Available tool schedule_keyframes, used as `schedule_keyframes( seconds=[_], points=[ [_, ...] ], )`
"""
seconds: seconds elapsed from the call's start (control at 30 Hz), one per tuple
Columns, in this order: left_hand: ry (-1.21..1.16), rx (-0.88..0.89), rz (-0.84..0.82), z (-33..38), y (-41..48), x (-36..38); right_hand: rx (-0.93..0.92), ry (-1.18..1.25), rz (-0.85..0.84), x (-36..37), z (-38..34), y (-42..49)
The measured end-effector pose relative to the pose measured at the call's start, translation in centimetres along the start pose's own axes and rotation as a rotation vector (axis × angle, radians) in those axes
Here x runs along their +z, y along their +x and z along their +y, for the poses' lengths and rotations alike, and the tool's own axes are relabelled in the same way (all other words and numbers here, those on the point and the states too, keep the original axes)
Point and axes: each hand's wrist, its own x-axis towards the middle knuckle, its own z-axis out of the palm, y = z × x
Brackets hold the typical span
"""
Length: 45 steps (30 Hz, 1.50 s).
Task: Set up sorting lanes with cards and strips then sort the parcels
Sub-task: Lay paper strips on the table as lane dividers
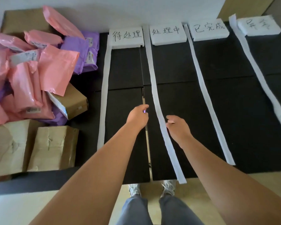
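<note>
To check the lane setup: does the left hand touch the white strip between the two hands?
Apart. Head view shows black mat between the left hand and the white strip.

Parcel-sorting room; heaped mailer bags, cardboard boxes, labelled lanes on black mats.

Light is soft and even, daylight in tone; I cannot tell its source. The bags at left carry a sheen and run close to overexposed. The black mat reads dark, with little detail. Shadows are faint. My left hand blurs at the fingertips, with a purple fringe. The far-right card and strip are smeared. Wide-angle distortion bends straight lines toward the edges.
</note>
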Motion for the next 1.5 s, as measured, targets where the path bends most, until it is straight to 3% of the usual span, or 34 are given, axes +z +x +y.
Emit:
schedule_keyframes(
  seconds=[0.17,0.33,0.53,0.83,1.13,1.27,1.5],
  points=[
    [0.281,0.24,0.032,-2.2,-2.9,3.1,0.08,-0.017,0.004,-0.4,3.7,-3.3],
    [0.572,0.409,-0.07,-3.4,-3.3,5.9,0.074,0.06,-0.026,-0.3,6.0,-5.9],
    [0.772,0.388,-0.132,-4.0,-2.3,6.5,0.032,0.054,-0.056,0.9,6.3,-7.2],
    [0.908,0.486,-0.056,-4.0,-1.5,6.2,0.01,0.111,-0.05,2.9,5.9,-7.7],
    [0.844,0.474,-0.109,-4.5,-1.5,6.2,-0.081,-0.17,0.021,3.0,5.8,-7.7],
    [0.8,0.468,-0.112,-4.9,-1.5,6.3,-0.183,-0.376,-0.073,3.0,5.4,-7.1],
    [0.74,0.481,-0.111,-4.5,-1.4,5.5,-0.159,-0.532,-0.22,1.5,4.4,-5.3]
  ],
)
